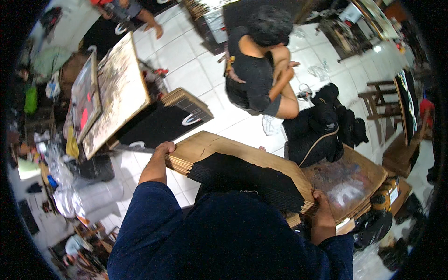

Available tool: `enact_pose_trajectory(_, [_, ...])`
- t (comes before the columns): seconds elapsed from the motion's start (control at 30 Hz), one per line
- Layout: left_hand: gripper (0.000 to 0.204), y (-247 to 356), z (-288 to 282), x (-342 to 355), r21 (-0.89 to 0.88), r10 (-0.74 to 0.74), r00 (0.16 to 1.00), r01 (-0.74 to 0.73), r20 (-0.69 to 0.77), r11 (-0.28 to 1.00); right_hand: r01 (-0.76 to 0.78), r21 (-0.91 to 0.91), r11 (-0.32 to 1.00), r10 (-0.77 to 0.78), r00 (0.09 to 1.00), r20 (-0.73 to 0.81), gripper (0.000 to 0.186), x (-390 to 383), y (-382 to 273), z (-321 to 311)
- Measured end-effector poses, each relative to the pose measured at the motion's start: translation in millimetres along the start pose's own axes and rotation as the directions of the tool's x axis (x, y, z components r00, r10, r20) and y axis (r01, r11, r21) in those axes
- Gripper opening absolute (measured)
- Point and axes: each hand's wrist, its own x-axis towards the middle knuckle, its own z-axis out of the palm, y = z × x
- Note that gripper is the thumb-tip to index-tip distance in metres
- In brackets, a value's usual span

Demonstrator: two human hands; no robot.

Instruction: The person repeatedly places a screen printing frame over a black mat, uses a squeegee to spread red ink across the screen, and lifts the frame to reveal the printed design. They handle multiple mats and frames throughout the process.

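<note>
So the biggest thing going on is a stack of wooden boards (224,144) just below dead centre, slanting from about 10 o'clock down to 4, with black material (247,179) across the near middle part. I'd say the step in hand is carrying or steadying that stack (can't tell if it's also resting on something hidden by the navy shirt (233,233)).

Next size down: a co-worker (249,79) low to the floor between 12 and 1, facing off to the side, and a big stained pale board (126,86) leaning at 10. A stained brown board (357,179) sits between 3 and 4, a heap of black cloth (310,130) at about 2:30, and another pile with a black face (158,123) closer in at 10.

Hands now. The left hand (164,148) is at 9, curled round the stack's end with the thumb up top. The right hand (321,199), at 4, is partly closed against the other end; its fingertips are hidden. My take: the next move calls for both ends kept level so the layers don't slide.

Writing? Nothing I can read. There's a curved white mark (190,120) on that black face, and a tiny pale label (394,193) out at 4.
</note>
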Motion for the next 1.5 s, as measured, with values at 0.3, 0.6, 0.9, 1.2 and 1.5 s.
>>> enact_pose_trajectory(0.3, [0.037, -216, 204, 137, -0.153, 0.092, 0.996, -0.094, -0.022, 0.984, 0.086, -0.282, 0.956, -0.093, 0.996, -0.011, 0.056, -24, -184, 18])
enact_pose_trajectory(0.6, [0.032, -444, 400, 246, 0.204, 0.464, 0.868, -0.429, -0.177, 0.88, 0.318, -0.62, 0.717, -0.308, 0.943, 0.128, 0.054, 22, -445, 136])
enact_pose_trajectory(0.9, [0.061, -584, 471, 295, -0.285, 0.163, 0.919, -0.274, -0.358, 0.918, 0.309, -0.76, 0.572, -0.336, 0.933, 0.127, 0.056, 45, -670, 248])
enact_pose_trajectory(1.2, [0.045, -598, 322, 252, -0.961, 0.068, 0.996, 0.038, 0.059, 0.275, 0.176, -0.361, 0.916, -0.117, 0.977, 0.181, 0.063, 14, -712, 234])
enact_pose_trajectory(1.5, [0.072, -505, 323, 188, -0.122, -0.368, 0.907, -0.349, 0.203, -0.929, 0.041, 0.484, 0.874, -0.273, 0.866, 0.42, 0.036, -13, -750, 190])
